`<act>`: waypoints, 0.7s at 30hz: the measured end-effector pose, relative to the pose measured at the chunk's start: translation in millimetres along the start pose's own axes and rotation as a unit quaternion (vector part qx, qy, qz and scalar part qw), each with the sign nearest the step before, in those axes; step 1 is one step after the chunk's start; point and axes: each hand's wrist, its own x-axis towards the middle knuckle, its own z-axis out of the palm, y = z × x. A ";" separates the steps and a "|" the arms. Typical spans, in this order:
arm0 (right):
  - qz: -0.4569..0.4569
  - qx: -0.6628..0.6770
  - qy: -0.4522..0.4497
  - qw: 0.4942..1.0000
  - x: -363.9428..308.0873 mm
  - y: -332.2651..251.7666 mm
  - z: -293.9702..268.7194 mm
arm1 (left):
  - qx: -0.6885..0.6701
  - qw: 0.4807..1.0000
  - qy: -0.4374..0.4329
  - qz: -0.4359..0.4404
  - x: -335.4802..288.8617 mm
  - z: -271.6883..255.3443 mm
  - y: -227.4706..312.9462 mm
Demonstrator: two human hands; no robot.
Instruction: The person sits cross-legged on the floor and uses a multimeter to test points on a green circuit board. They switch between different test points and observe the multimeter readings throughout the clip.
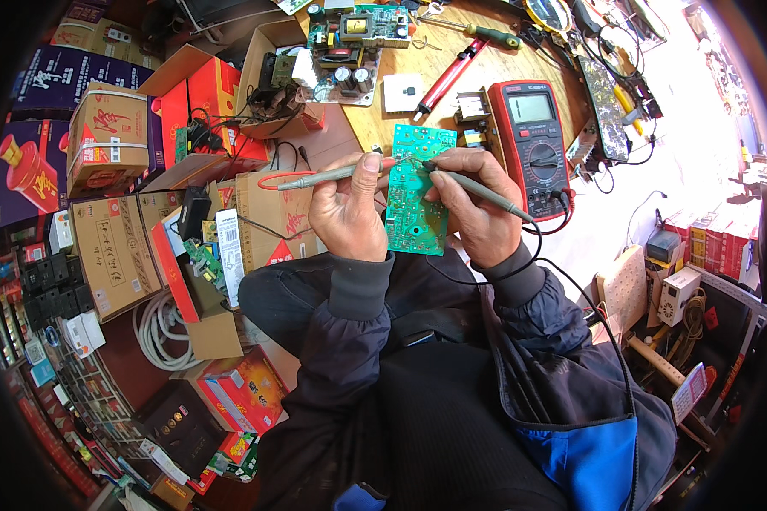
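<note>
A green circuit board (418, 200) stands lengthwise between my two hands, its soldered side towards me. My left hand (349, 209) is closed around a grey test probe with a red lead (320, 177), its fingers behind the board's left edge. In my right hand (483, 204) I pinch another grey test probe with a black lead (493, 196). Both probe tips meet the upper part of the board close together; exact contact points are too small to tell. To the right, a red and dark grey multimeter (533, 140) lies on the wooden table, its leads plugged in at the lower end.
Beyond the board are a larger populated circuit board (349, 51), a red pen-shaped tool (452, 77) and a green-handled screwdriver (494, 37). Cardboard boxes (115, 247) crowd the left, with a coiled pale cable (162, 332). A hammer (656, 359) lies at right. The black lead crosses my right sleeve.
</note>
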 end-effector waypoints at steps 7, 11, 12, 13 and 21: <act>-0.007 -0.005 -0.002 1.000 0.3 0.8 -0.4 | 0.005 1.000 0.000 -0.003 -0.5 0.2 1.2; 0.003 -0.001 0.001 1.000 0.1 0.2 0.2 | -0.001 1.000 0.000 -0.005 -0.1 0.1 0.4; 0.000 -0.005 0.002 1.000 0.3 0.1 0.4 | 0.003 1.000 0.000 -0.001 0.0 0.0 0.2; -0.002 -0.006 0.003 1.000 0.4 0.0 0.6 | 0.002 1.000 0.000 -0.001 0.0 0.0 0.0; -0.009 -0.016 -0.001 1.000 0.7 -0.1 -0.1 | -0.001 1.000 0.003 -0.001 -0.1 0.4 -0.2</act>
